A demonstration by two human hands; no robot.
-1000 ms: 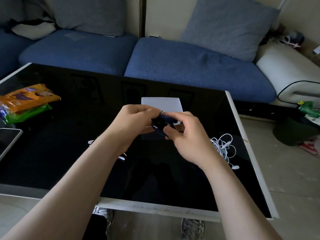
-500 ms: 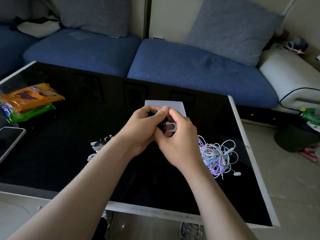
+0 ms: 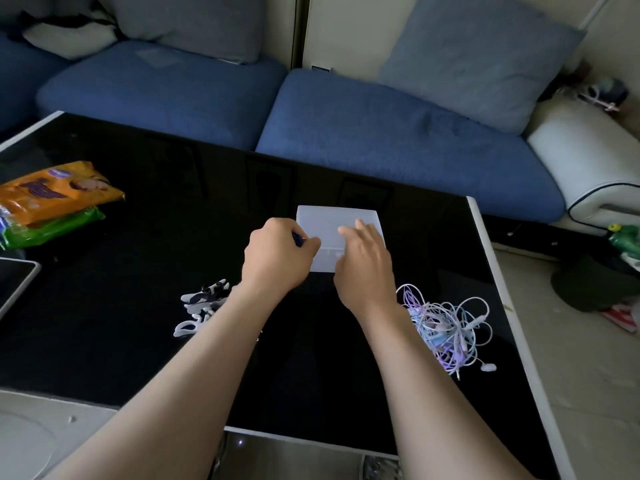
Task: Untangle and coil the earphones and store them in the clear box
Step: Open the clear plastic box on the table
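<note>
The clear box [image 3: 327, 221] stands on the black glass table [image 3: 138, 306], a little beyond my hands. My left hand [image 3: 277, 254] is curled round a dark blue coiled earphone [image 3: 298, 239], of which only a sliver shows, at the box's left edge. My right hand [image 3: 363, 261] reaches over the box with its fingers straight and holds nothing. A tangle of white, pink and blue earphones [image 3: 446, 323] lies to the right of my right wrist. Black-and-white earphone pieces [image 3: 202, 306] lie left of my left forearm.
Orange and green snack packets [image 3: 52, 199] lie at the table's left side, with a phone [image 3: 14, 282] at its left edge. A blue sofa [image 3: 381, 133] runs behind the table. The table's right edge [image 3: 502, 306] borders bare floor with clutter.
Both hands held the dark earphone together in front of the box. My right hand has let go and stretched out over the box; my left hand has carried the earphone to the box's left edge.
</note>
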